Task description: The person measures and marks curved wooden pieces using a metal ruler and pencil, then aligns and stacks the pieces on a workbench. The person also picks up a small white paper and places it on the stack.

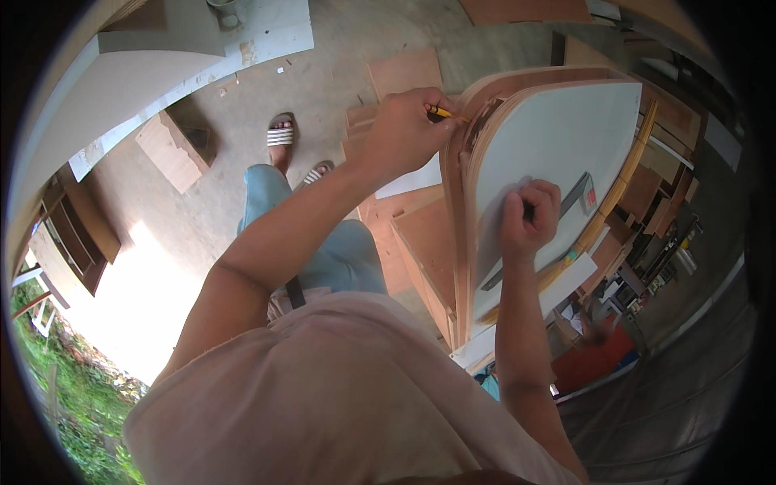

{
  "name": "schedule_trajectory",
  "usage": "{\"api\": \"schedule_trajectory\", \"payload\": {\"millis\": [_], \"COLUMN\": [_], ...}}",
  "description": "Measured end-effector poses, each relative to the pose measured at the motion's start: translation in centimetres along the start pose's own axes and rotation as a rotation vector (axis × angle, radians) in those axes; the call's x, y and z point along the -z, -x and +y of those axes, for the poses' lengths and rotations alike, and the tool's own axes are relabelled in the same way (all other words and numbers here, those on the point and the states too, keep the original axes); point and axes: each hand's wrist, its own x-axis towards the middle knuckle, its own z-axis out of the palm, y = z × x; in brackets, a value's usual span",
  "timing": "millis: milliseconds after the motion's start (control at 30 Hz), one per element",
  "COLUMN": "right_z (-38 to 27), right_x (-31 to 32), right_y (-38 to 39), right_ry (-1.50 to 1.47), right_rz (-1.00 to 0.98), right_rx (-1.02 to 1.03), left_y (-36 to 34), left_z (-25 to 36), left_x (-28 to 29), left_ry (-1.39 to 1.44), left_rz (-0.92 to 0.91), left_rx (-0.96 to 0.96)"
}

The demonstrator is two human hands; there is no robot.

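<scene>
My left hand (411, 129) pinches a short yellow-and-black pencil (439, 111) at the left edge of a curved wooden frame (461, 242). The pencil's tip points right, at a gap with rough, splintered wood (485, 121) between the frame's layers. A white panel (566, 129) with a pointed, rounded outline lies on top of the frame. My right hand (530, 217) rests on this panel with its fingers curled into a fist; anything inside is hidden. Beside it, a long grey metal strip (575, 196) with a red label lies slantwise, partly behind my right wrist.
Reddish-brown boards (404, 71) and a wooden box-like piece (427, 250) lie left of the frame. A long yellowish strip (638, 153) runs along the panel's right edge. Wood offcuts (643, 194) are stacked further right. A large white-edged board (275, 36) stands at the far left.
</scene>
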Motion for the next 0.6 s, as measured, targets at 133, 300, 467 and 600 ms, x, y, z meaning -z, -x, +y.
{"api": "schedule_trajectory", "payload": {"millis": [133,300,467,600], "right_z": [-0.2,-0.1,-0.2,-0.3], "right_x": [-0.1,-0.2,-0.1,-0.3], "right_y": [-0.1,-0.3,-0.1,-0.3], "right_ry": [-0.012,-0.006,0.005,0.005], "right_rz": [0.008,0.018,0.015,0.032], "right_rx": [-0.016,-0.004,-0.006,-0.010], "left_y": [-0.6,-1.7,-1.6,-3.1], "left_z": [0.2,0.9,1.8,1.7], "left_x": [0.1,0.2,0.8,0.5], "left_ry": [-0.007,0.002,-0.101,-0.083], "left_rz": [-0.014,-0.032,-0.089,-0.071], "left_rx": [0.000,0.005,0.058,0.003]}}
